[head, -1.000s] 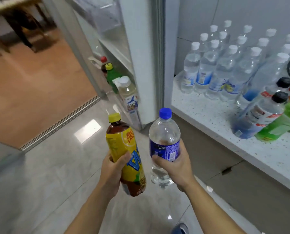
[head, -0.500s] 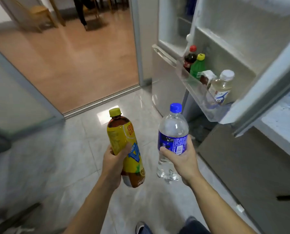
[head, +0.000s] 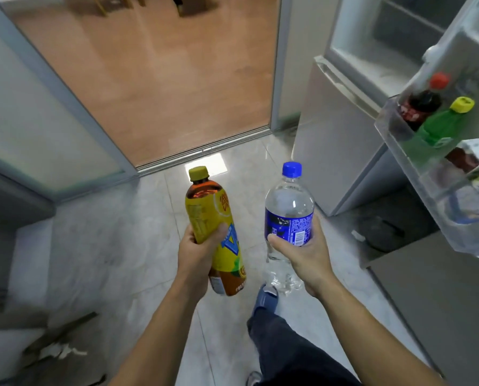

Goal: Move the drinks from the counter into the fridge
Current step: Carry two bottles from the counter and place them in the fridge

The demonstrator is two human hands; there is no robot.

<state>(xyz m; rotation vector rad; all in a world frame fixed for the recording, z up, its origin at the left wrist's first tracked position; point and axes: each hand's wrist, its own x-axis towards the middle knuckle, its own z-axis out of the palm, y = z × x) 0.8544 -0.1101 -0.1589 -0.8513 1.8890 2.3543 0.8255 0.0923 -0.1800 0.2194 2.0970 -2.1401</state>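
My left hand (head: 198, 253) grips a brown tea bottle (head: 213, 218) with a yellow label and yellow cap, held nearly upright over the tiled floor. My right hand (head: 306, 250) grips a clear water bottle (head: 287, 215) with a blue label and blue cap, beside the tea bottle. The silver fridge (head: 341, 140) stands at the right with its upper door open. The clear door shelf (head: 416, 168) holds a red-capped dark cola bottle (head: 422, 103), a green bottle (head: 441, 126) with a yellow cap and a carton (head: 475, 160).
A sliding glass door (head: 37, 101) frames a doorway to a wooden floor ahead. Grey cabinet fronts (head: 441, 302) run along the right below the fridge door. My right leg and slipper (head: 266, 299) show on the floor tiles. Debris lies at the lower left.
The view has swung left, away from the counter; the fridge door shelf has slid to the right edge. Both hands keep their bottles in the same hold.
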